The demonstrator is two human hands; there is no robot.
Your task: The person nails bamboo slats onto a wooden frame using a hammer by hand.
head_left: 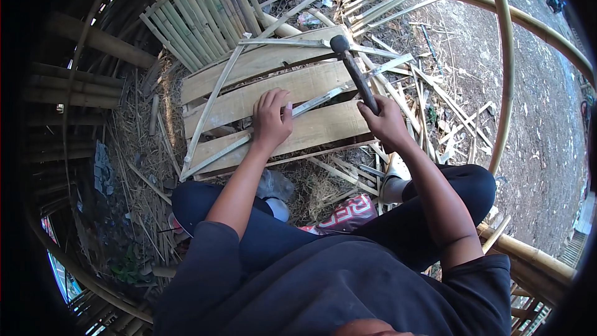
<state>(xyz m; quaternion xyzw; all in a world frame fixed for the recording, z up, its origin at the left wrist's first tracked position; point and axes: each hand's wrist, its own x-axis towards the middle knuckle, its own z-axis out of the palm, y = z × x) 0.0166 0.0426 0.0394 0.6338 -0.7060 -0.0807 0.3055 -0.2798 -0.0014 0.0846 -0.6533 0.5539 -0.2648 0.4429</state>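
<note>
Upper L, a slatted bamboo panel (205,15) is seen beyond the planks (311,81); on these the L hand (272,115) is laid, fingers bent, w/ a pale strip (318,101) run diag. under it (whether pinched, can't tell). Strip's R part is crossed by the hammer (357,76), held nr handle end in the R hand (385,123), head pointed away; farther R, loose strips (460,118) are strewn btwn planks & a curved pole (507,56).

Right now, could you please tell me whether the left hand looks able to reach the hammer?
Probably yes: nothing visible blocks the left hand from the hammer, held in the right hand nearby.
</note>
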